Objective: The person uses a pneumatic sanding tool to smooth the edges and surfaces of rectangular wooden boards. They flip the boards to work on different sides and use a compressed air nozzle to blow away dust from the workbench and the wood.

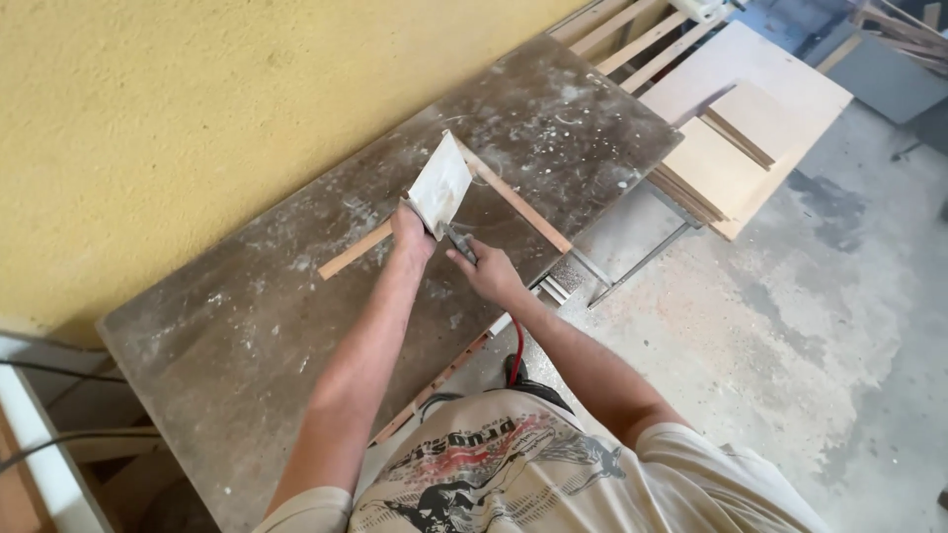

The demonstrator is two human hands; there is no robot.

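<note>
While both hands work at frame centre, only one view exists: head cam, looking down.

Counter (pixel 296 326): one dark brown slab, rectangular, matte, scuffed and smeared with pale dust and white streaks, running diagonally from lower left to upper centre against a rough yellow wall (pixel 148 118).

Left hand (pixel 411 235): fingers closed around the lower edge of a flat white panel (pixel 440 185), roughly square, chalky-looking surface, held tilted up off the counter. Panel sits at frame centre, just above the hand.

Right hand (pixel 491 273): fingers curled around a small dark grey tool (pixel 460 244), tip pointing at the panel's lower corner. Tool type too small to tell.

Two thin wooden strips (pixel 518 204), light brown, straight, lie on the counter; they meet behind the panel in a shallow V. One runs left toward (pixel 355 251), other runs lower right.

Red cord (pixel 516 347) hangs below the right forearm, at the counter edge.

Upper right: stack of pale flat boards (pixel 731 148), smooth rectangular sheets, on a metal frame. More wooden slats (pixel 632 39) at top centre.

Floor (pixel 790 326): grey concrete, dusty, patchy.

Shirt: beige, printed graphic in black and red at bottom centre.
</note>
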